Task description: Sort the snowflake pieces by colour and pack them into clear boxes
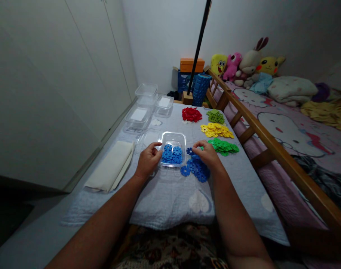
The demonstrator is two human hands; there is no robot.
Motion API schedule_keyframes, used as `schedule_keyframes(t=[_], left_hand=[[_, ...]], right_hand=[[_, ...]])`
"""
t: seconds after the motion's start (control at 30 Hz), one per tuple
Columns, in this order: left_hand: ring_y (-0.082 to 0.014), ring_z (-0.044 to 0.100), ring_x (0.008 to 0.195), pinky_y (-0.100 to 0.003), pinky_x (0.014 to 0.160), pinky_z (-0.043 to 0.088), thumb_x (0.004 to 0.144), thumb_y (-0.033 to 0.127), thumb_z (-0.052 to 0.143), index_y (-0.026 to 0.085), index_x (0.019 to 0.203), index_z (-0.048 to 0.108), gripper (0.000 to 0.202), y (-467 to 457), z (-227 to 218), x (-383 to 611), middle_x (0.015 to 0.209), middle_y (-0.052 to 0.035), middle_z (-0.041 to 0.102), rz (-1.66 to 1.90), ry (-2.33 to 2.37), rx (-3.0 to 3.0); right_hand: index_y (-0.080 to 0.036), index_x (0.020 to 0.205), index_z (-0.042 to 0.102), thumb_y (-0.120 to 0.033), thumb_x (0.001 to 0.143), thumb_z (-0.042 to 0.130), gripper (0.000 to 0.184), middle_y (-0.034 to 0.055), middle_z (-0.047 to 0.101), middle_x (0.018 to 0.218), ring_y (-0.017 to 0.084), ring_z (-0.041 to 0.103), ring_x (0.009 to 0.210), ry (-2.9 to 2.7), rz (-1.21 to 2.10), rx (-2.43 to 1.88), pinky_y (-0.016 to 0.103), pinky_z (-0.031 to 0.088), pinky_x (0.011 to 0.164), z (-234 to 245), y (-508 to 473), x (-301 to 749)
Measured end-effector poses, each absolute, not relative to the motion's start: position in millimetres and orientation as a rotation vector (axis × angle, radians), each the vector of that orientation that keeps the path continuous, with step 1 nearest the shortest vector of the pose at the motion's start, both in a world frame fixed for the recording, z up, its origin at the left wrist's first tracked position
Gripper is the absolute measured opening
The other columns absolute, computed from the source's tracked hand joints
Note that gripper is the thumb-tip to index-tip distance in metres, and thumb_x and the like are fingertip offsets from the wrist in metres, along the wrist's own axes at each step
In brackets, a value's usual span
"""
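Observation:
A clear plastic container (185,140) stands in the middle of the table, part filled with blue snowflake-shaped discs (172,154). At its left wall, my left hand (150,160) is closed on the rim with thumb and forefinger. My right hand (206,152) pinches a single dark blue snowflake disc (190,151) just beyond the container's right side. Below that hand lies a loose pile of blue discs (200,169), with one disc (185,170) at its left edge.
Piles of green (223,147), yellow (217,130), light green (215,116) and red pieces (191,114) lie to the right and back. Clear containers (137,115) stand back left, near a folded beige cloth (110,166). A wooden bed rail (251,127) borders the right.

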State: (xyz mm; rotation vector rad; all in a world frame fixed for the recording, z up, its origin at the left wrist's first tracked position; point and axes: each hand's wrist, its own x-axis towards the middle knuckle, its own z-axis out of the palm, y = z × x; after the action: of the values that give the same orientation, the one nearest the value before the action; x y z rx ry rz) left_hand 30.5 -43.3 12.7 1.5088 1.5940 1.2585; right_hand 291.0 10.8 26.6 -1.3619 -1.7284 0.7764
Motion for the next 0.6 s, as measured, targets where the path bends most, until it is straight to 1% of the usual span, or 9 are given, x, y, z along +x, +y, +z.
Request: schedule_keyframes(t=[0.13,0.23,0.33,0.43,0.6], left_hand=[[-0.0117,0.044,0.054,-0.025,0.058,0.034,0.084,0.039,0.058,0.016,0.113,0.069,0.039,-44,14,31,0.057,0.0083,0.043,1.253,1.599,1.502],[-0.0119,0.043,0.054,-0.025,0.058,0.033,0.083,0.039,0.058,0.016,0.113,0.069,0.039,-45,16,31,0.056,0.0084,0.043,1.246,1.607,1.506],[-0.0118,0.043,0.054,-0.024,0.058,0.033,0.083,0.038,0.059,0.016,0.113,0.069,0.039,-45,16,32,0.056,0.0084,0.043,1.251,1.608,1.51],[-0.0117,0.043,0.054,-0.024,0.058,0.034,0.084,0.038,0.058,0.016,0.114,0.069,0.039,-45,15,31,0.057,0.0083,0.043,1.252,1.606,1.507],[-0.0112,0.043,0.053,-0.024,0.058,0.034,0.083,0.037,0.058,0.016,0.113,0.069,0.038,-44,15,31,0.057,0.0084,0.044,1.257,1.596,1.516]], right_hand=[[-0.022,0.074,0.064,-0.039,0.076,0.067,0.017,0.0004,0.064,0.08,0.02,0.06,0.083,-1.618,0.728,-1.313,0.035,0.047,0.088,33,8,286],[-0.022,0.077,0.063,-0.039,0.08,0.065,0.017,0.0008,0.066,0.079,0.02,0.061,0.082,-1.586,0.676,-1.26,0.034,0.047,0.086,40,3,277],[-0.023,0.078,0.063,-0.038,0.082,0.064,0.016,0.0021,0.069,0.082,0.021,0.062,0.086,-1.631,0.63,-1.261,0.035,0.048,0.089,43,0,267],[-0.023,0.08,0.064,-0.034,0.085,0.061,0.013,0.003,0.07,0.086,0.022,0.062,0.091,-1.738,0.601,-1.265,0.036,0.047,0.092,41,0,258],[-0.024,0.085,0.069,-0.027,0.089,0.061,0.009,0.0051,0.07,0.099,0.024,0.058,0.106,-1.938,0.451,-1.326,0.039,0.039,0.102,38,2,247]])
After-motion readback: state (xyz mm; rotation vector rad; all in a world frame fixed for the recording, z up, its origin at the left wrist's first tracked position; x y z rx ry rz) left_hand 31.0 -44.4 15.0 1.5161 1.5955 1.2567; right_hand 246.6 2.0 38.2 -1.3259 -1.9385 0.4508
